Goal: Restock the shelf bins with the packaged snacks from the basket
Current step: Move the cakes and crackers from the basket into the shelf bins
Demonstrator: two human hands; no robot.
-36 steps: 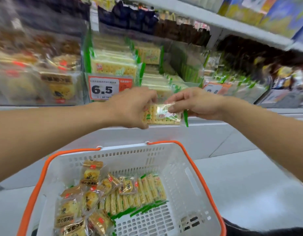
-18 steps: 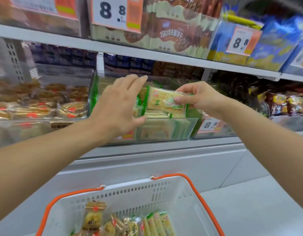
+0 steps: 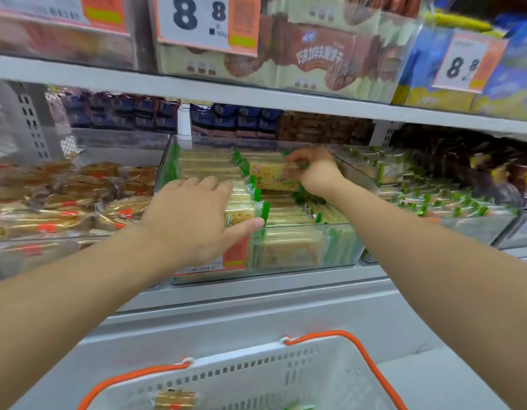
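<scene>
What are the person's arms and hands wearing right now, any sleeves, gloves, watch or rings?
Nothing visible. Both forearms are bare up to the frame edges, with no sleeve in sight. The left hand and right hand have no gloves, and no watch, wristband or rings show, though the picture is slightly blurred.

There is only one view, from the camera on my head. It looks forward and a little down, straight at the shelf (image 3: pixel 256 93) in front of me, and it is near: my two forearms come in from the bottom corners and reach to the clear bin (image 3: pixel 339 250) in the middle of the picture. The lens is wide, so the shelf edge bends and the sides are blurred. At the top I see the price tags (image 3: pixel 207 22) of the upper row; at the bottom edge only the far rim of the basket (image 3: pixel 241 365) shows, just under me.
</scene>
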